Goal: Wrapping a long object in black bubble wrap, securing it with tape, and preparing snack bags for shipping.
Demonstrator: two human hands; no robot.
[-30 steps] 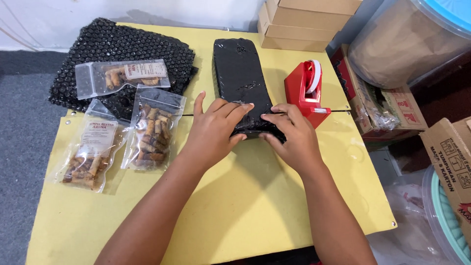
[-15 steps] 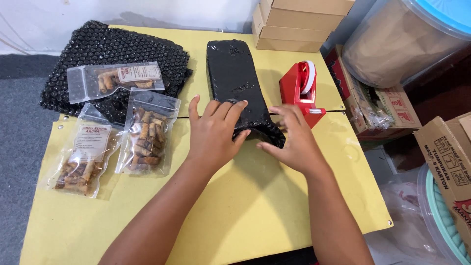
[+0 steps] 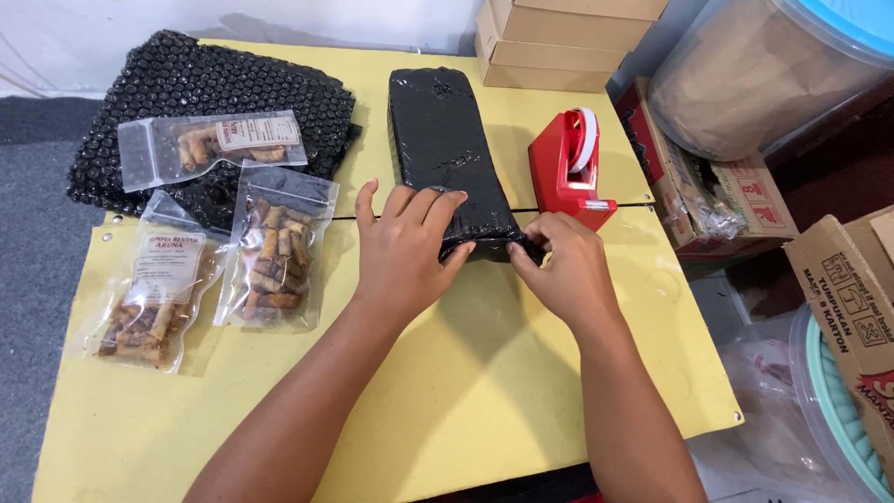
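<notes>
Black parcel (image 3: 445,154) lies lengthwise on yellow surface (image 3: 484,391), extending away from both hands. Left hand (image 3: 402,251) lies flat, pressing its near end; right hand (image 3: 566,272) pinches the near corner, beside red tape dispenser (image 3: 566,168).

A single head-worn camera looks steeply down and forward over the yellow table (image 3: 484,410) from the near edge. It sits close: both forearms enter from the bottom of the view. The far boxes (image 3: 559,42) and right-hand clutter are cut off at the borders.
</notes>
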